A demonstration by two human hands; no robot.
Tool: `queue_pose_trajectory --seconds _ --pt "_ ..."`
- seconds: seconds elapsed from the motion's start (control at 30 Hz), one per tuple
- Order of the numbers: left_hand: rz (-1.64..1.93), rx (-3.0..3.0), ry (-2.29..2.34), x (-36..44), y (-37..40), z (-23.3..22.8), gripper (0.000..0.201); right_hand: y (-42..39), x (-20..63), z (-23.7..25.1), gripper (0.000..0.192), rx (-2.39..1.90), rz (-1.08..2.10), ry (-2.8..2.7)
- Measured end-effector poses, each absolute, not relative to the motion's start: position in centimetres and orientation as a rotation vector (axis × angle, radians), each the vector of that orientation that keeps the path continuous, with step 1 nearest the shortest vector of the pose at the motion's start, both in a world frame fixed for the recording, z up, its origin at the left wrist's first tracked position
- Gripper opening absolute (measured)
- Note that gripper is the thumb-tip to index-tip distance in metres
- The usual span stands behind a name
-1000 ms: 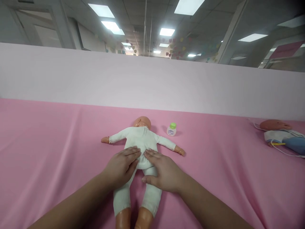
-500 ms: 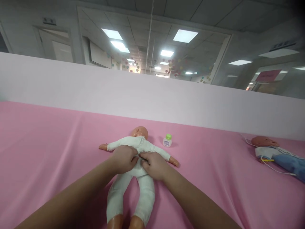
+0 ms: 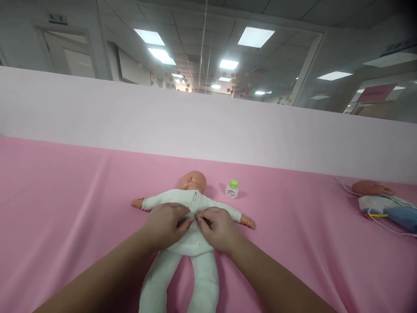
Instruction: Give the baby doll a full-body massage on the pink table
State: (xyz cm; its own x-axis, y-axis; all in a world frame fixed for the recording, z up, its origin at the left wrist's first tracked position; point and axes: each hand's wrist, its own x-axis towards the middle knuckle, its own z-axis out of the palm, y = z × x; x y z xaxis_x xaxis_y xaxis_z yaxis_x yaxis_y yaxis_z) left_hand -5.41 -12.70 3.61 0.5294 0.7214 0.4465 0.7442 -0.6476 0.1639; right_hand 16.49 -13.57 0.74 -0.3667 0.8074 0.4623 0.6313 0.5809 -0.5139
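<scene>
A baby doll (image 3: 197, 241) in white long-sleeved clothes lies on its back, arms spread and head away from me. My left hand (image 3: 167, 226) is on the left side of its chest, fingers curled and thumb bent toward them at the front of the white shirt (image 3: 195, 198). Close beside it, my right hand (image 3: 217, 227) pinches the same shirt front with thumb and forefinger. The fingertips of both hands nearly meet at the middle of the chest; the bit of cloth between them is mostly hidden. A short slit shows at the neckline.
A small clear bottle with a green cap (image 3: 232, 190) stands right of the doll's head. At the far right lies a second doll (image 3: 371, 188) in white and blue, with thin tubes around it. Pink cloth (image 3: 81, 195) covers the surface, and a white partition (image 3: 163, 121) rises behind.
Both hands have shifted slightly up the chest, with the right thumb and forefinger now closer together. The view has tilted down and moved slightly closer, so the doll's feet are out of frame.
</scene>
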Motion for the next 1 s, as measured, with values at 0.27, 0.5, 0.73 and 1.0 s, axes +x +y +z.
queue_pose_trajectory --seconds 0.27,0.5,0.73,1.0 --pt "-0.584 -2.8 -1.285 -5.5 -11.2 1.3 0.066 -12.9 16.2 -0.1 0.055 -1.298 0.402 -2.151" --pt "-0.463 -2.848 -1.316 -5.4 -11.4 2.2 0.064 -12.9 16.7 0.3 0.051 -1.251 0.441 -2.141" --pt "-0.494 -2.83 -1.201 -5.1 -10.4 1.9 0.081 -11.5 16.9 -0.8 0.071 -1.302 0.403 -2.092" --pt "-0.364 -2.897 -1.226 -4.9 -10.3 2.0 0.075 -11.7 17.1 -0.2 0.064 -1.281 0.519 -2.178"
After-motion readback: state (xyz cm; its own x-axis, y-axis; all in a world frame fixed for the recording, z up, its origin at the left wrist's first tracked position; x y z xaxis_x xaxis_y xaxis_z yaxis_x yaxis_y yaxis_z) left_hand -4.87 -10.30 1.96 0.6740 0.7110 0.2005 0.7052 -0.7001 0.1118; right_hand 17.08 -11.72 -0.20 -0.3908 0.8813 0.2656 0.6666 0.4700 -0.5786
